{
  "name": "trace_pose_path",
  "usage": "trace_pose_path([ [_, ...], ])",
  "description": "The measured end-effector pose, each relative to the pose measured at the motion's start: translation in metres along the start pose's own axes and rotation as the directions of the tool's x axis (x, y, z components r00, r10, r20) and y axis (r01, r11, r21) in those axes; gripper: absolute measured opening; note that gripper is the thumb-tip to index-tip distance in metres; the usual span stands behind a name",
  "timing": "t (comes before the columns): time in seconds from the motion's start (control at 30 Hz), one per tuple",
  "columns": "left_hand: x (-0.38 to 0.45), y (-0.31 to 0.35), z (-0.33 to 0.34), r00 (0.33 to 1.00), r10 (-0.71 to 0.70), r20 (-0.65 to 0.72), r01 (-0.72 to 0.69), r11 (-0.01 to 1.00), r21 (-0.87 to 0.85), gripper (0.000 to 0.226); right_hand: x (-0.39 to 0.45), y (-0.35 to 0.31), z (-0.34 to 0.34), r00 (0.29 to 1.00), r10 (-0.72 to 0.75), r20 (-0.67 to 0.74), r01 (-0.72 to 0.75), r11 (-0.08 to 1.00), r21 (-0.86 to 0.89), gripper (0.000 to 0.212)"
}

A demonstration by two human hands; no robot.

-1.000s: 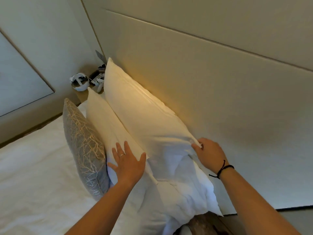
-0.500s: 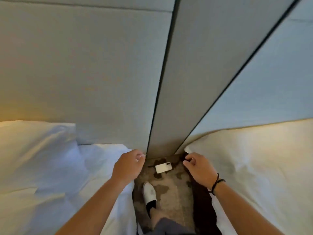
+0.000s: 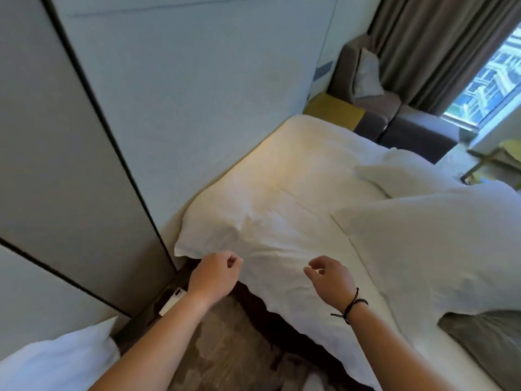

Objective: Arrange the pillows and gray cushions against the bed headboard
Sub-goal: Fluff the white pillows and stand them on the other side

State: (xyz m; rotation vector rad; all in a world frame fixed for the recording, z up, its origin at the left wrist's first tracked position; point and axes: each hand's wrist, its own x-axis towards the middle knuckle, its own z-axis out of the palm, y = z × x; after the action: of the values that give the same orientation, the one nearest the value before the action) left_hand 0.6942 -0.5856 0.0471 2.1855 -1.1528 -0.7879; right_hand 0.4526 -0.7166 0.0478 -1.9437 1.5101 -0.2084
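A white pillow [image 3: 267, 221] lies flat on the right-hand bed, its long side along the pale padded headboard [image 3: 183, 108]. A second white pillow [image 3: 423, 238] lies to its right, overlapping it. A gray cushion [image 3: 490, 342] shows at the lower right corner on the bed. My left hand [image 3: 214, 275] hovers at the first pillow's near left corner, fingers curled closed, holding nothing. My right hand [image 3: 329, 280], with a black wrist cord, hangs just above the pillow's near edge with its fingers loosely apart and nothing in them.
I stand in a narrow carpeted gap [image 3: 225, 348] between two beds. A white phone [image 3: 172, 300] lies on the floor by the wall. The other bed's pillow [image 3: 56, 362] sits at lower left. A gray armchair [image 3: 363, 77], curtains and a window are at far right.
My view has swung right, from the left bed's stacked pillows across the gap to the right bed. Both hands let go of the left pillows and now hover over the right bed's pillow.
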Motion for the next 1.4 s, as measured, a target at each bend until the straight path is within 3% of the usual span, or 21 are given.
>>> trace_pose_path([
  [0.17, 0.036, 0.092, 0.088, 0.995, 0.040, 0.088, -0.043, 0.999, 0.028, 0.039, 0.025, 0.099, -0.068, 0.994, 0.072, -0.077, -0.064, 0.992, 0.107, 0.022],
  [0.37, 0.054, 0.233, 0.222, 0.967, 0.131, 0.216, -0.144, 0.988, 0.046, 0.023, 0.054, 0.231, -0.149, 0.970, 0.214, -0.118, -0.186, 0.960, 0.208, 0.034],
  [0.57, 0.071, 0.318, 0.297, 0.950, 0.203, 0.239, -0.221, 0.974, 0.052, 0.016, 0.066, 0.304, -0.210, 0.940, 0.308, -0.145, -0.271, 0.936, 0.226, 0.041],
  [0.93, 0.115, 0.365, 0.382, 0.865, 0.294, 0.406, -0.326, 0.945, 0.010, 0.029, 0.066, 0.353, -0.233, 0.856, 0.493, -0.156, -0.452, 0.860, 0.238, 0.056],
  [1.1, 0.148, 0.384, 0.395, 0.837, 0.338, 0.430, -0.356, 0.934, -0.041, 0.031, 0.080, 0.354, -0.263, 0.838, 0.508, -0.198, -0.482, 0.860, 0.168, 0.042],
  [1.4, 0.190, 0.375, 0.421, 0.835, 0.214, 0.507, -0.267, 0.963, 0.033, 0.037, 0.147, 0.353, -0.272, 0.910, 0.388, -0.146, -0.389, 0.921, 0.019, 0.042],
])
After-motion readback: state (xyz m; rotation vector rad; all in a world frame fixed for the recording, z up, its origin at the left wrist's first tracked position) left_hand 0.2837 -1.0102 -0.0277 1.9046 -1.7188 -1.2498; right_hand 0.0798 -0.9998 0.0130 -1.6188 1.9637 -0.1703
